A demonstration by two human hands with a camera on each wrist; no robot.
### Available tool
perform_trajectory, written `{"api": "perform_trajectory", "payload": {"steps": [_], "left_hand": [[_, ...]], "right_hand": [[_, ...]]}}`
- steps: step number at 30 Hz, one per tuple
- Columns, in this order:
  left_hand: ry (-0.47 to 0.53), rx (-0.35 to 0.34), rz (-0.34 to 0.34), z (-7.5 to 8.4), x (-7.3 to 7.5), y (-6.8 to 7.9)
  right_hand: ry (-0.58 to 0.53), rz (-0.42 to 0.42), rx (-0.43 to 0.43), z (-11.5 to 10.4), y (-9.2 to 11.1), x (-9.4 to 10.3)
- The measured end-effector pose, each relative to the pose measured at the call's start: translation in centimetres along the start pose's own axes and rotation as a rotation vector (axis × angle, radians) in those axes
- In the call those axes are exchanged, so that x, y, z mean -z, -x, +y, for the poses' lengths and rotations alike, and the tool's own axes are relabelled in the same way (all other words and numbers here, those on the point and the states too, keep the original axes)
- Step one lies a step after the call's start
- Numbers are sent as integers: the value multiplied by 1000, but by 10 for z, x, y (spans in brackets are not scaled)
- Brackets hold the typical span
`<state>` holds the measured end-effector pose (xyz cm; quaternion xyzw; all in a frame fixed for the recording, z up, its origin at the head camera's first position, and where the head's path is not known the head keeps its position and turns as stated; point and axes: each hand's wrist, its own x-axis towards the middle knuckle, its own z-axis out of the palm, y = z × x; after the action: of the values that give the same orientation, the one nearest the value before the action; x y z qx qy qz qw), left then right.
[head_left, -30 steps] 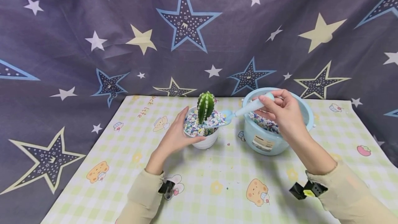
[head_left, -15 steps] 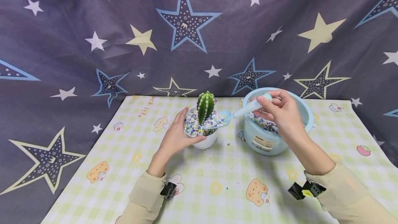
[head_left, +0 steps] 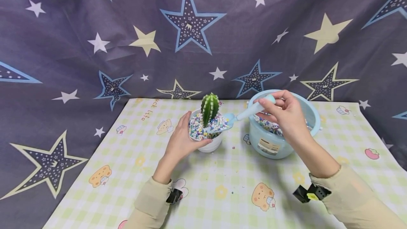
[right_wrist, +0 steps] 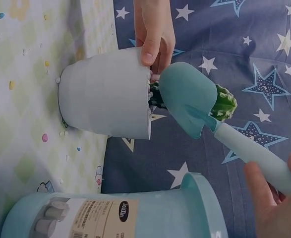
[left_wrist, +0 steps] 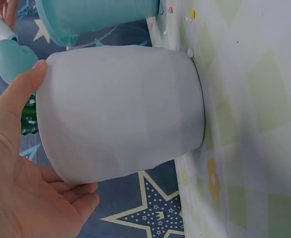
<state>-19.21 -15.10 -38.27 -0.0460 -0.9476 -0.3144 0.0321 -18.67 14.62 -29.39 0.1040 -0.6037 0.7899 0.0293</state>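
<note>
A green cactus [head_left: 210, 108] stands upright in a white flower pot [head_left: 211, 147] filled with many-coloured granules [head_left: 196, 130]. My left hand [head_left: 182, 140] holds the pot by its upper side, thumb in front and fingers round the far side, as the left wrist view also shows. In my right hand [head_left: 286, 116] I grip the handle of a light blue trowel [right_wrist: 187, 96]. Its blade lies over the pot's right rim, loaded with granules, close beside the cactus. In the right wrist view the blade hides part of the cactus stem.
Right of the pot stands a light blue bucket [head_left: 287, 149] with a label, holding more granules [head_left: 270, 125]. A few loose granules lie on the checked tablecloth [head_left: 203, 200]. A star-patterned curtain [head_left: 127, 17] hangs behind the table.
The trowel and my right hand have shifted slightly left, bringing the blade a little further over the pot. My left wrist has moved slightly right; the pot stays put.
</note>
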Motion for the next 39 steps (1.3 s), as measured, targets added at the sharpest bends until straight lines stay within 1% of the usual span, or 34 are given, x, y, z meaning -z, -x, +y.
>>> {"api": "perform_trajectory", "payload": {"steps": [9, 14, 19, 24, 30, 35, 39], "left_hand": [[-10, 12, 18, 2, -3, -1], [-24, 29, 44, 3, -5, 0], [-9, 35, 60, 3, -7, 1], [31, -13, 29, -4, -4, -1], [114, -108, -34, -21, 3, -10], [176, -181, -94, -35, 6, -18], [219, -216, -103, -40, 6, -21]], "right_hand": [[17, -4, 5, -1, -1, -2], [42, -3, 25, -2, -1, -4], [52, -1, 30, -2, -2, -6], [54, 3, 23, -2, -2, -6], [67, 0, 17, -2, -2, -6], [72, -3, 20, -2, -2, -6], [75, 0, 25, -2, -2, -7]]}}
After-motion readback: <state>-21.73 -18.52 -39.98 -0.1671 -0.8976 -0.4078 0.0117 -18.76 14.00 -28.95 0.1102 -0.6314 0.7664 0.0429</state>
